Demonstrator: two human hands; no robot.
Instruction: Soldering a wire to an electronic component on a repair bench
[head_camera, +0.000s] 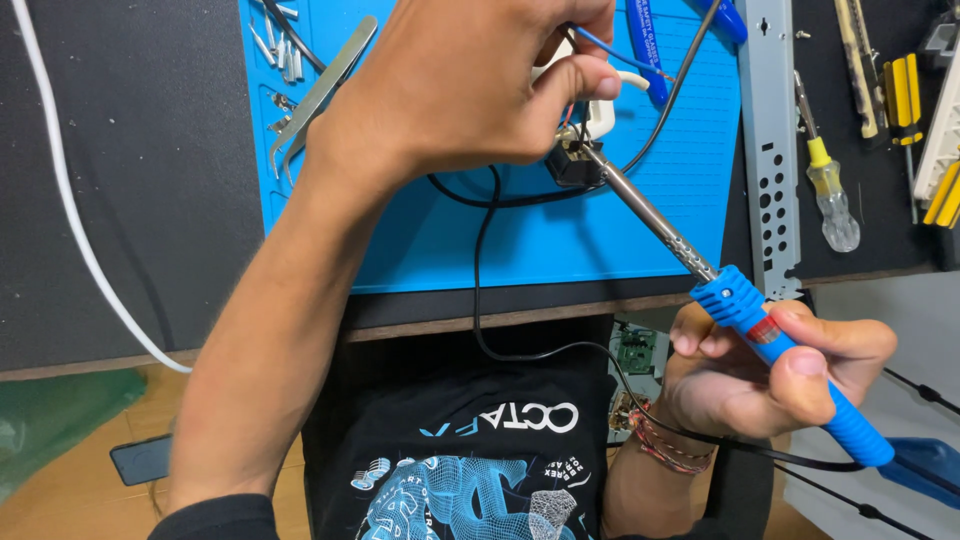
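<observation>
Pinching a small black component (572, 162) over the blue mat (450, 240), the left hand (450, 90) steadies it; the right hand (770, 375) grips the blue soldering iron (700, 265) closed, its shaft slanting up-left, tip touching the component.

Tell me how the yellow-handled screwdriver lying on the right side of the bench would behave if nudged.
The screwdriver has a rounded clear handle, so it would probably roll sideways on the black bench top. It looks small, so likely light. Its thin metal shaft looks stiff, and the perforated metal bracket beside it might stop it.
</observation>
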